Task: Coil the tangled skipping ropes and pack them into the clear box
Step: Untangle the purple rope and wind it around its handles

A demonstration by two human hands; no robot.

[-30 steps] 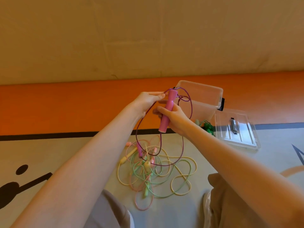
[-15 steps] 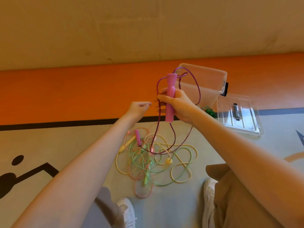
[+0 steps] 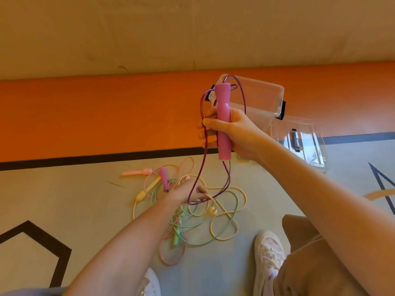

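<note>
My right hand grips an upright pink handle with loops of purple rope hanging from it down to the floor. My left hand is low over the tangled pile, its fingers on the purple rope near its bottom loop. The pile holds green, yellow and pink ropes, with a second pink handle lying in it. The clear box stands open behind my right hand, against the orange wall band.
The box's clear lid lies flat to the right of the box. A light pink handle and a yellow handle lie at the pile's left. My two white shoes stand on the grey floor.
My left hand dropped from beside the pink handle down to the pile on the floor. My right hand stayed raised, holding the handle and purple loops.
</note>
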